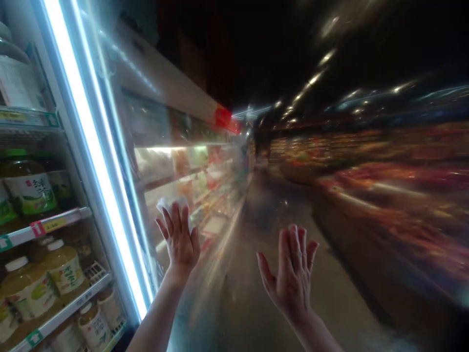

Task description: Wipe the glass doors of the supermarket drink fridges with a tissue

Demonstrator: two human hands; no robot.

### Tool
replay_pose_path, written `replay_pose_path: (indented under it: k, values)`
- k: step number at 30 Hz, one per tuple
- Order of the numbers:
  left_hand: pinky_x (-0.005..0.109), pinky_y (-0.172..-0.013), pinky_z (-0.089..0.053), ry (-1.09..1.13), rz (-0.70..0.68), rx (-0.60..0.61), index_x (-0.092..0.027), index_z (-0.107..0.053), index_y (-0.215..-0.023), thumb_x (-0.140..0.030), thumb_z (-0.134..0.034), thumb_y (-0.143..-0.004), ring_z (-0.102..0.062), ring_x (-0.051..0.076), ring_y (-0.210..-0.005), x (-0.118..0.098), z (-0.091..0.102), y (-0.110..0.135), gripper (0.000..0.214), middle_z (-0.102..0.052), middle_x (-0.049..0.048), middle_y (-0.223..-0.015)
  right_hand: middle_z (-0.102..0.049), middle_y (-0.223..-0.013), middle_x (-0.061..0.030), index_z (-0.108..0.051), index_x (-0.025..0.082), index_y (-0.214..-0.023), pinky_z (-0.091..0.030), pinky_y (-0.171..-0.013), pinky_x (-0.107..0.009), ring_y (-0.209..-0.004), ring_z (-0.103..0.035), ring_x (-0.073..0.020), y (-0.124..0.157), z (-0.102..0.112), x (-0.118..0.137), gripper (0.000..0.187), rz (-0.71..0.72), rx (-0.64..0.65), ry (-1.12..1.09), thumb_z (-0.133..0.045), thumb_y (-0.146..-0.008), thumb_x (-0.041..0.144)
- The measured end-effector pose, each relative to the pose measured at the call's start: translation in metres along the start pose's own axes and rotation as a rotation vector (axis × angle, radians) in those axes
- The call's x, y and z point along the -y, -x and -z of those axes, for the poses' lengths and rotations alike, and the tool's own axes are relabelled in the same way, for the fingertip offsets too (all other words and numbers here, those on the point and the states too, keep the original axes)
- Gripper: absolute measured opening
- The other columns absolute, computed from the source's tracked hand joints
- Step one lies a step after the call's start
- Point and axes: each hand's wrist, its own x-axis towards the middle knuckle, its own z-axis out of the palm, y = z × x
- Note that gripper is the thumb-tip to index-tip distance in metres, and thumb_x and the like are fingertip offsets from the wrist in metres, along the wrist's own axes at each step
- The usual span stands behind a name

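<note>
Left hand (179, 240), fingers flat, pins white cloth (170, 202) on glass door (154, 161); cloth judged soft, light, best palmed. Right hand (293, 274), at 4 o'clock, fingers spread, empty.

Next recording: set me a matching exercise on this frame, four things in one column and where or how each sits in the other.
Things
1. left hand
2. right hand
3. white cloth
4. green-capped bottle

Places or states
A. stands on a cooler shelf at the far left
B. laid flat against the glass door
C. open in mid-air, touching nothing
D. pressed to the glass, showing above the hand that covers it

Pairs: 1-B, 2-C, 3-D, 4-A
</note>
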Motion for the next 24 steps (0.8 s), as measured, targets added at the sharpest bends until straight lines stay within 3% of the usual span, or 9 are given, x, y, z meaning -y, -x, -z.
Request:
replay_pose_path:
  k: [5, 7, 10, 12, 14, 17, 19, 21, 24]
  values:
    - [0.066, -0.127, -0.01, -0.028, -0.101, 0.074, -0.023, -0.01, -0.164, -0.015, -0.055, -0.092, 0.002, 0.031, -0.159, 0.019, 0.004, 0.107, 0.085, -0.005, 0.0084, -0.171, -0.02, -0.169, -0.0116, -0.015, 0.019, -0.165, -0.02, -0.124, -0.07, -0.157, -0.021, -0.0387, 0.014, -0.002, -0.001, 0.087, -0.027, -0.014, 0.123, -0.065, -0.095, 0.032]
    - [0.068, -0.126, -0.009, -0.023, -0.116, 0.087, -0.025, -0.011, -0.164, -0.016, -0.055, -0.093, 0.002, 0.032, -0.159, 0.033, 0.007, 0.1, 0.084, -0.006, 0.0072, -0.171, -0.02, -0.169, -0.0125, -0.017, 0.016, -0.164, -0.019, -0.125, -0.068, -0.157, -0.021, -0.0388, 0.018, 0.001, -0.005, 0.086, -0.016, -0.036, 0.166, -0.065, -0.095, 0.033]
    - [0.073, -0.123, -0.005, -0.003, -0.042, 0.04, -0.023, -0.008, -0.164, -0.018, -0.049, -0.096, 0.007, 0.034, -0.158, 0.057, 0.011, 0.036, 0.08, -0.006, 0.0101, -0.171, -0.024, -0.169, -0.0145, -0.023, 0.01, -0.163, -0.018, -0.127, -0.063, -0.156, -0.022, -0.0383, 0.018, 0.005, -0.015, 0.083, 0.024, -0.081, 0.212, -0.064, -0.095, 0.034]
    - [0.074, -0.123, -0.006, 0.021, -0.016, 0.011, -0.022, -0.009, -0.164, -0.021, -0.049, -0.097, 0.008, 0.036, -0.158, 0.068, 0.011, 0.01, 0.078, -0.007, 0.0119, -0.172, -0.026, -0.168, -0.0154, -0.027, 0.008, -0.162, -0.018, -0.128, -0.062, -0.156, -0.024, -0.039, 0.017, 0.006, -0.021, 0.081, 0.049, -0.103, 0.233, -0.063, -0.095, 0.035]
    - [0.073, -0.124, -0.009, 0.022, -0.03, 0.019, -0.021, -0.01, -0.164, -0.02, -0.05, -0.096, 0.006, 0.036, -0.157, 0.071, 0.012, 0.027, 0.08, -0.007, 0.0127, -0.172, -0.027, -0.168, -0.0157, -0.028, 0.008, -0.161, -0.021, -0.127, -0.064, -0.155, -0.025, -0.041, 0.018, 0.008, -0.026, 0.08, 0.054, -0.114, 0.252, -0.062, -0.095, 0.037]
    - [0.069, -0.125, -0.012, 0.023, -0.059, 0.038, -0.02, -0.008, -0.164, -0.013, -0.054, -0.09, 0.001, 0.033, -0.158, 0.073, 0.014, 0.099, 0.087, -0.006, 0.0109, -0.171, -0.027, -0.168, -0.0144, -0.027, 0.012, -0.162, -0.025, -0.124, -0.069, -0.154, -0.026, -0.0437, 0.02, 0.01, -0.031, 0.08, 0.039, -0.117, 0.261, -0.06, -0.094, 0.037]
    - [0.068, -0.125, -0.01, 0.027, -0.062, 0.062, -0.021, -0.008, -0.164, -0.013, -0.055, -0.089, 0.0, 0.032, -0.159, 0.078, 0.016, 0.125, 0.089, -0.004, 0.0085, -0.171, -0.026, -0.169, -0.0131, -0.026, 0.014, -0.163, -0.026, -0.123, -0.07, -0.154, -0.026, -0.044, 0.021, 0.012, -0.033, 0.08, 0.024, -0.113, 0.258, -0.06, -0.094, 0.037]
    - [0.07, -0.124, -0.006, 0.026, -0.088, 0.093, -0.019, -0.008, -0.164, -0.014, -0.055, -0.09, 0.001, 0.035, -0.159, 0.086, 0.018, 0.112, 0.088, -0.003, 0.0091, -0.171, -0.026, -0.169, -0.0126, -0.025, 0.016, -0.163, -0.026, -0.122, -0.071, -0.154, -0.025, -0.0439, 0.021, 0.013, -0.036, 0.08, 0.009, -0.108, 0.26, -0.059, -0.094, 0.037]
    - [0.075, -0.122, -0.005, 0.041, -0.094, 0.073, -0.02, -0.009, -0.164, -0.018, -0.056, -0.092, 0.004, 0.039, -0.158, 0.097, 0.015, 0.063, 0.086, -0.003, 0.0107, -0.172, -0.026, -0.169, -0.0114, -0.024, 0.019, -0.164, -0.026, -0.122, -0.071, -0.154, -0.026, -0.0433, 0.02, 0.014, -0.038, 0.08, 0.005, -0.119, 0.271, -0.059, -0.094, 0.038]
